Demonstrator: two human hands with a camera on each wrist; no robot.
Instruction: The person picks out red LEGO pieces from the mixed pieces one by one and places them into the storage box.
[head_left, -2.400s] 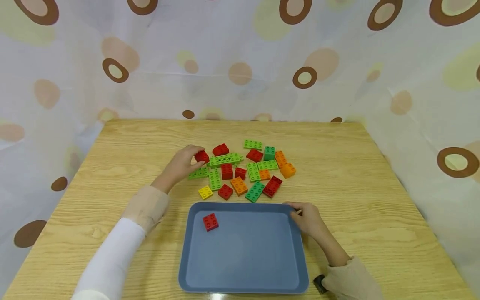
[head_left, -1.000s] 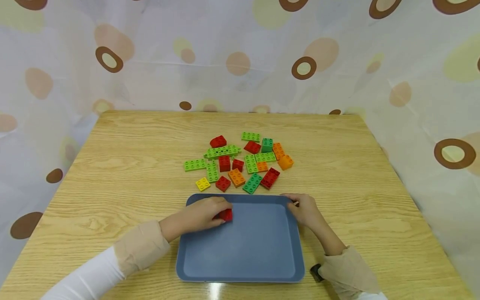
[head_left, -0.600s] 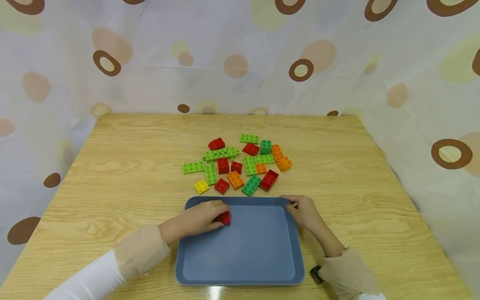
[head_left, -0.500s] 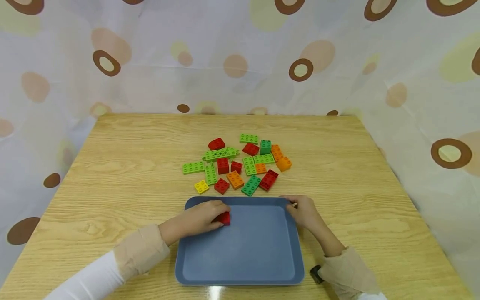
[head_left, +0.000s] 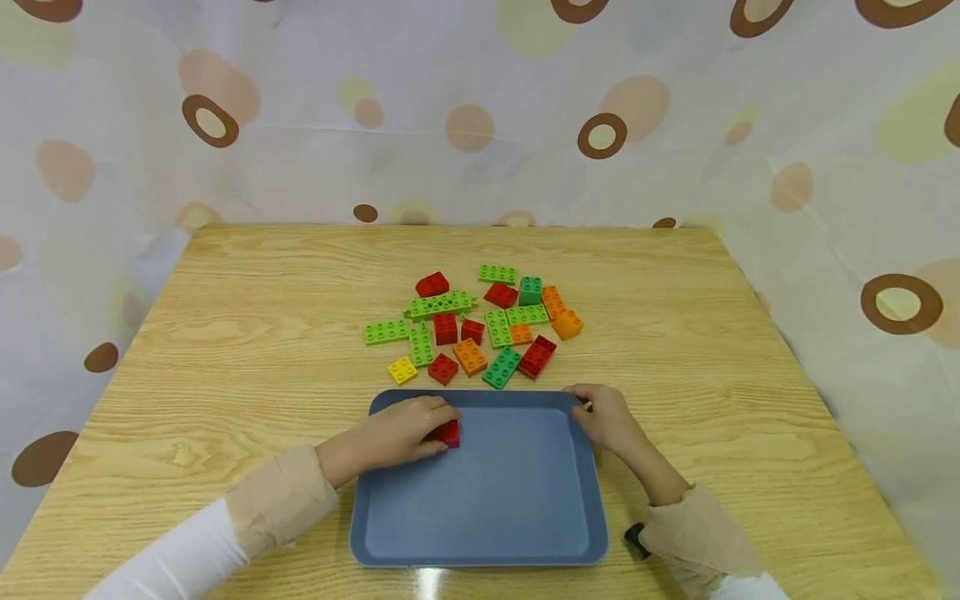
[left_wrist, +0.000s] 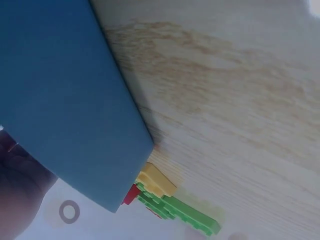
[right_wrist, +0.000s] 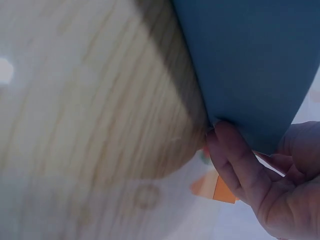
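Note:
Inside the blue-grey tray (head_left: 517,492), near its far left corner, my left hand (head_left: 401,433) pinches a red toy brick (head_left: 450,434) between thumb and fingers. The palm covers the tray floor to its left, so I cannot see any other brick beneath it. My right hand (head_left: 611,421) grips the tray's far right corner; in the right wrist view the fingers (right_wrist: 235,150) curl under that edge. From the left wrist the tray's underside (left_wrist: 65,100) fills much of the picture, with part of the left hand (left_wrist: 20,192) at the lower left.
Beyond the tray lie several loose toy bricks: a yellow one (head_left: 402,370), a dark green one (head_left: 502,367), a long light-green piece (head_left: 441,305), an orange one (head_left: 567,324) and several reds. A patterned curtain (head_left: 472,175) hangs behind the wooden table (head_left: 247,333).
The left hand has brought a red brick from the pile's left side into the tray, over where another red brick lay. Over the last second both hands have stayed nearly still.

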